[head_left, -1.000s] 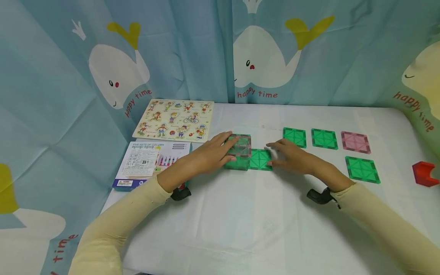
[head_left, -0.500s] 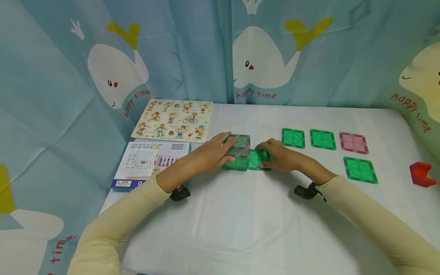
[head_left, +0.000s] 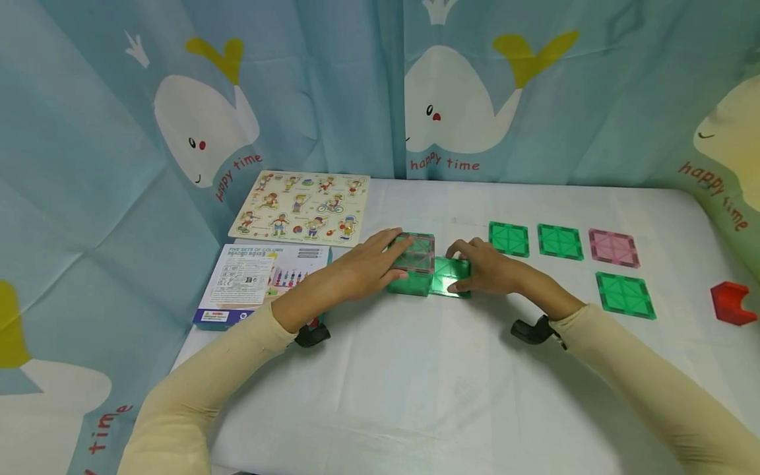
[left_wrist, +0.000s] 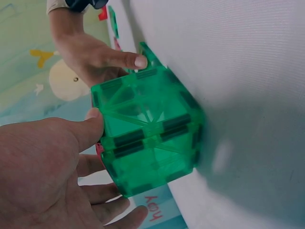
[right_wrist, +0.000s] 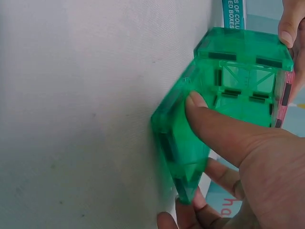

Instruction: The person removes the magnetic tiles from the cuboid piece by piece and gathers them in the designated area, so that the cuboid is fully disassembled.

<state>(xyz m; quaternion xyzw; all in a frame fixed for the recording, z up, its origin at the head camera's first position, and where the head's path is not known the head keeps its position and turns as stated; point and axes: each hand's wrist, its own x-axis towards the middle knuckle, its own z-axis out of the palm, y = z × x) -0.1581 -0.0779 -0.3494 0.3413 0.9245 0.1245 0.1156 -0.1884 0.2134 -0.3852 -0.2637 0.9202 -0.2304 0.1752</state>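
Since a second ago, the right hand [head_left: 489,267] has slid in. It now pinches a green tile [head_left: 451,272], thumb on top, fingers under. That tile looks a bit tipped and touches the green cube [head_left: 411,284] low on its right side. The left hand [head_left: 368,267] has stayed put, fingers stretched out on the cube's pink top [head_left: 423,258]. It looks like the step is joining this tile to the cube. Next, the tile may need lifting while the cube is kept still. Counting: one cube, one held tile; also on the tabletop [head_left: 415,382], three loose green tiles [head_left: 560,241], one pink tile [head_left: 614,247], one red piece [head_left: 731,305].
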